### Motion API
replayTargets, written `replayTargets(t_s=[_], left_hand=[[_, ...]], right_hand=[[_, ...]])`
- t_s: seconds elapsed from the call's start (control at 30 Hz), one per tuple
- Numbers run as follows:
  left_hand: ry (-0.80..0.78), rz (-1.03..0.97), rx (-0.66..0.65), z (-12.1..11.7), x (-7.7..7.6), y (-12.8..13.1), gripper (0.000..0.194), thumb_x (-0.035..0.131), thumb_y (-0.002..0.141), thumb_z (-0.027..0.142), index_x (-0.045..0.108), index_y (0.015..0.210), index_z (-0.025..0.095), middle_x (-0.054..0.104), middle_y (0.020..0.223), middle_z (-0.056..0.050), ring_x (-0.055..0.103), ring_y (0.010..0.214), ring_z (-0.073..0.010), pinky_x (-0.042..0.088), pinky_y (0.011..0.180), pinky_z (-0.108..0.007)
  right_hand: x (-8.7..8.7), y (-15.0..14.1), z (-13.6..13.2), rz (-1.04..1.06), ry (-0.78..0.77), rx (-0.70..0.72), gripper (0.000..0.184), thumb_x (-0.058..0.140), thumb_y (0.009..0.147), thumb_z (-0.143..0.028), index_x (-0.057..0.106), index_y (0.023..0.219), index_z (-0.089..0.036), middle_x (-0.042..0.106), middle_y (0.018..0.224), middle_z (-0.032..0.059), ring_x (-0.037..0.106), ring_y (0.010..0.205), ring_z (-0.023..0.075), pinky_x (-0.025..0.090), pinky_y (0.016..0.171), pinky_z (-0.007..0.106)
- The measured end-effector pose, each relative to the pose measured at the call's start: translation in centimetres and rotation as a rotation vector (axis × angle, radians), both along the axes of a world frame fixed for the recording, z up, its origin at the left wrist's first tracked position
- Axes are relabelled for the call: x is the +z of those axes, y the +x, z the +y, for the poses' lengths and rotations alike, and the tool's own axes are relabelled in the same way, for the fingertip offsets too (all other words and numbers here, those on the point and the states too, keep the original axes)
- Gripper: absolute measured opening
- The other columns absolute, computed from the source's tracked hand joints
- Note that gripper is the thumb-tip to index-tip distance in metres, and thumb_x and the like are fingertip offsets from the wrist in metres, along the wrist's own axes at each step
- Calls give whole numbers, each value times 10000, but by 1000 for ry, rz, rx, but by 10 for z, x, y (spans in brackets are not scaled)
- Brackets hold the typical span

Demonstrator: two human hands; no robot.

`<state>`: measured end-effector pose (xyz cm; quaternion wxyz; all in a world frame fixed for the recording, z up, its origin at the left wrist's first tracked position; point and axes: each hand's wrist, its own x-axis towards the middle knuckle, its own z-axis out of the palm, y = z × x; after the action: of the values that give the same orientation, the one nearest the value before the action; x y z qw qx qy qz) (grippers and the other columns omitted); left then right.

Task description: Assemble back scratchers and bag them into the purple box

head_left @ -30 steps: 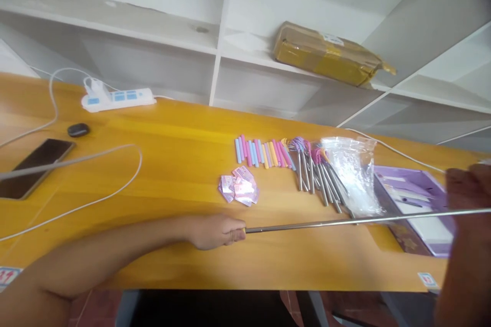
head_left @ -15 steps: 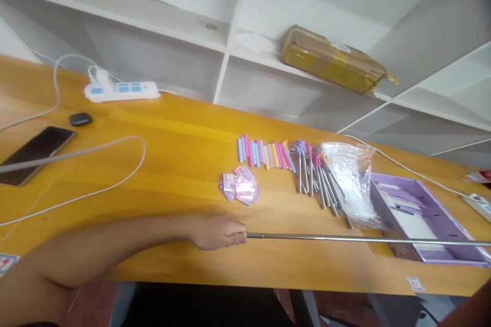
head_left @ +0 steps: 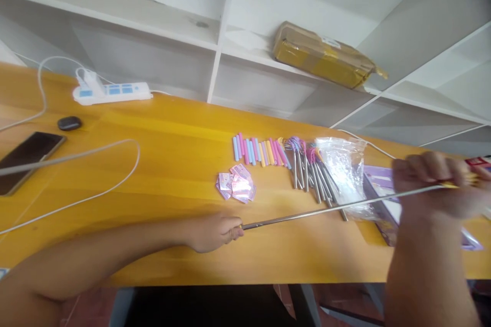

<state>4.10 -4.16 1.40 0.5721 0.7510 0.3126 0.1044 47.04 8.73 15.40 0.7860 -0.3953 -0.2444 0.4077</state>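
My left hand [head_left: 217, 232] is closed around the thicker end of an extended telescopic back scratcher [head_left: 299, 216], with a sliver of yellow at the grip. The thin metal rod slants up to the right, above the table. At its far end my right hand [head_left: 437, 179], slightly blurred, is closed around a yellow part. Beyond the rod lie several metal back scratchers [head_left: 316, 176] with purple, pink and yellow claw-like heads. Coloured tubes [head_left: 261, 150] are lined up beside them. A small pile of pinkish-purple cards or packets [head_left: 237, 184] lies nearer my left hand.
A clear plastic bag [head_left: 343, 168] rests beside a purple box [head_left: 383, 225], partly hidden by my right arm. Left stand a white power strip [head_left: 115, 93], a black case [head_left: 69, 122], a phone [head_left: 30, 158] and loose cables. A taped package [head_left: 324, 56] sits on the shelf.
My right hand was at the right edge, went out of view, and is now back further left on the yellow end. The left hand keeps its grip; the rod's right end has risen.
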Motion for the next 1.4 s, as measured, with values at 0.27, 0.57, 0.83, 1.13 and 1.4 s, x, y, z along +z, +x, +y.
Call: replayTargets(t_s=[0.27,0.57,0.83,1.13,1.4], left_hand=[[-40,-22,177,-1,-7,3,343,356,1099,430,403,826,228,488,724,18,426,631,-155,348,631,-313],[-341,-72,150,4,-7,0,439,385,1083,618,390,868,235,427,709,48,381,581,-123,335,546,-277],[-605,-72,139,10,-4,-1,514,422,1034,743,352,908,250,335,706,85,285,548,-99,281,490,-236],[-604,-61,134,11,-1,-1,513,428,1038,734,348,898,246,359,716,80,293,557,-93,299,506,-243],[-564,-94,117,9,-6,-3,552,420,1011,779,352,896,243,378,723,80,291,553,-88,277,502,-236]], right_hand=[[-123,-188,-47,-334,2,776,622,397,1022,-642,346,586,-201,394,649,34,464,651,174,396,641,374],[-170,-241,-87,-179,3,851,671,245,1038,-691,384,576,-224,326,567,21,335,567,175,322,589,345],[-168,-234,-76,-99,-56,1010,614,336,1021,-660,464,628,-206,540,566,17,270,402,93,212,459,285],[-166,-229,-79,-7,-58,1075,646,343,1041,-707,450,639,-213,351,430,-35,210,415,100,230,495,255],[-146,-193,-60,70,-141,967,548,525,961,-618,393,614,-214,223,451,-51,163,436,100,217,477,246]])
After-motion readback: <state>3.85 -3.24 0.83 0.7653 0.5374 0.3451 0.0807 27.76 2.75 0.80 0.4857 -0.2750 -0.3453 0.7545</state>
